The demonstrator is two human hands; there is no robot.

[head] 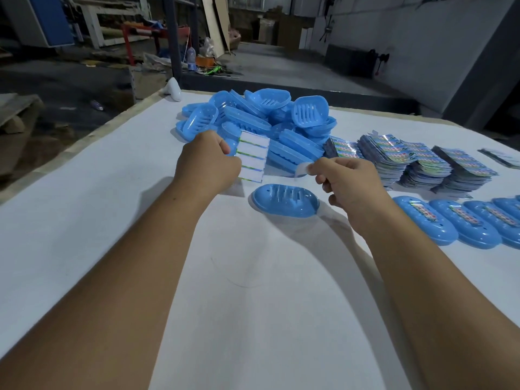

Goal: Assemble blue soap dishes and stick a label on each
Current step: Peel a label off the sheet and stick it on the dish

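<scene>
Head view: a single blue oval plastic soap dish (285, 202) lies slotted side up on the white table (84, 220), at the middle of the frame, just below and between the two hands. The left hand (209, 164) grips a white backing sheet of labels (252, 156) by its left edge, fingers curled round it, holding it raised above the table just left of centre. The right hand (351, 181) pinches a small peeled label (304, 168) between thumb and forefinger, to the right of the sheet and above the dish; the label looks pale and blurred. Behind the hands, in the upper middle, sits a loose heap of blue soap dish parts (261, 116). To its right, at centre right, stand stacks of printed label sheets (416, 161). Along the right edge, a row of blue dishes with labels already stuck on (464, 220) lies on the table, touching one another
</scene>
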